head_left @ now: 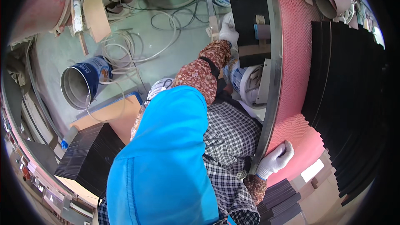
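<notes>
My left hand (228,32), in a white knit glove, reaches out ahead at the left edge of a black flat panel (246,12). Its fingers look closed, and what they grip, if anything, is hidden. A blue piece (262,31) and a tan strip (255,50) lie on that panel. My right hand (276,158), gloved in white as well, rests on the pink textured mat (290,79) near the table's metal edge (273,75). Its fingers are loosely curled and apart from the thumb, with nothing visible between them.
Black sheets (341,100) are stacked along the right of the mat. Below the panel stands a white bucket (250,85). On the floor at left lie a blue tin drum (85,79) and a coiled pale hose (121,52). Another black stack (89,154) sits at lower left.
</notes>
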Available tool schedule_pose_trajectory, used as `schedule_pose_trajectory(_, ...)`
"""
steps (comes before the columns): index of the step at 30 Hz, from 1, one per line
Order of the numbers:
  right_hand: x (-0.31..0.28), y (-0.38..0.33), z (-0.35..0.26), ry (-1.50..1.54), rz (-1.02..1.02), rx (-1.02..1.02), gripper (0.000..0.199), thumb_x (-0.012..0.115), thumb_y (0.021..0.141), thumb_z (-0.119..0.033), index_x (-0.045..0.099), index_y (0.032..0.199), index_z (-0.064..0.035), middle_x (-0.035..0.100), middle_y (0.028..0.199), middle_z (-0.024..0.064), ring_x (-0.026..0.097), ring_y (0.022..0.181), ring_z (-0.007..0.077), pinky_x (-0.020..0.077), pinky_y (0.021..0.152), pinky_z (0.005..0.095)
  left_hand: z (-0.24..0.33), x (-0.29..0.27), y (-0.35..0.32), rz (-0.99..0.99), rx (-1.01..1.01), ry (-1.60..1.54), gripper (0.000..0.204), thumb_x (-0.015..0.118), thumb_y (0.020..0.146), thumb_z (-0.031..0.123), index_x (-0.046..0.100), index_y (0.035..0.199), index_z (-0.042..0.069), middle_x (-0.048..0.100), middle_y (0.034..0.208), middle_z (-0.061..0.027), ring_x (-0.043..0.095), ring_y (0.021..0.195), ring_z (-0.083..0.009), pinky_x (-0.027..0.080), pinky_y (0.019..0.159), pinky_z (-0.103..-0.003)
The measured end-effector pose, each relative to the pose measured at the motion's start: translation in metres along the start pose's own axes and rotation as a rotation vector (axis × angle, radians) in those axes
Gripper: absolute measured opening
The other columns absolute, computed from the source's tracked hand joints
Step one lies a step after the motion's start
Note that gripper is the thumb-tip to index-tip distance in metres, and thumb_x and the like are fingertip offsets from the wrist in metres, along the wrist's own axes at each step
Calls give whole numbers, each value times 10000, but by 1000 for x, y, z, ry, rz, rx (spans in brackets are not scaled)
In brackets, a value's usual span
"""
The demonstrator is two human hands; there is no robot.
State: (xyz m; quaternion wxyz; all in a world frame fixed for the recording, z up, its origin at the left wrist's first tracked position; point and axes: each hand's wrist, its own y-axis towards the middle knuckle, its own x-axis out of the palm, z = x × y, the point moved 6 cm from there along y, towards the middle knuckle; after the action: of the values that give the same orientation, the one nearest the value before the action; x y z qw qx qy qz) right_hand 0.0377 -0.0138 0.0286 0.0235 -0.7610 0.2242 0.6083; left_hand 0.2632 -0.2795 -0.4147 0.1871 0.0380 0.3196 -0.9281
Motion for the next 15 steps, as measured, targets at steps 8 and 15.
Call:
schedule_pose_trajectory(8, -1, 3, -9, 14, 40, 22, 136, 567, 995, -5, 647, 1092, 45, 649, 1049, 136, 621, 988, 246, 496, 934, 346, -33, 72, -103, -526, 92, 538, 368, 611, 859, 343, 772, 850, 12, 735, 934, -228, 720, 918, -375, 549, 794, -465)
schedule_pose_trajectory(15, 5, 4, -9, -7, 10, 2, 141, 555, 969, 41, 647, 1076, 52, 639, 1038, 131, 615, 983, 244, 499, 920, 350, -130, 227, -179, -617, 269, 345, 419, 655, 867, 368, 757, 1079, 21, 743, 1017, -209, 714, 939, -381, 544, 814, -463)
